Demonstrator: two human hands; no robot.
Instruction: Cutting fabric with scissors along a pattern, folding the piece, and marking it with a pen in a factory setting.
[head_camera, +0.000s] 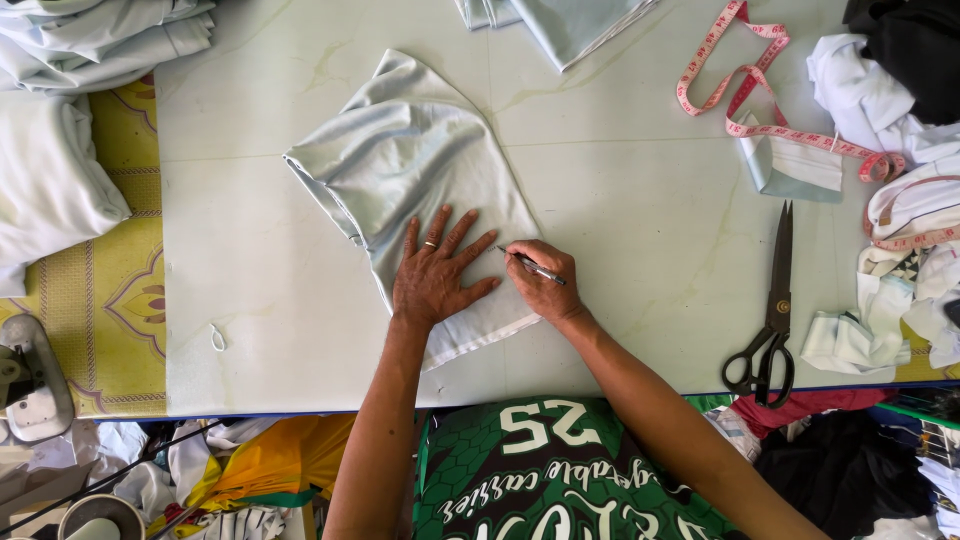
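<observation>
Two hands work on a pale cloth (420, 160) spread on the white table (620, 200). The left hand (435, 275) lies flat on the cloth, fingers spread apart, a ring on one finger. The right hand (543, 282) is closed around a pen (531, 266), its tip at the cloth's right edge. Black scissors (772, 310) lie well to the right, near a pink tape measure (760, 95) and white fabric scraps (855, 340).

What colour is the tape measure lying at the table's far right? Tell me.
Pink, with small printed marks: the tape measure loops across the pale table, clearest in the head view.
</observation>
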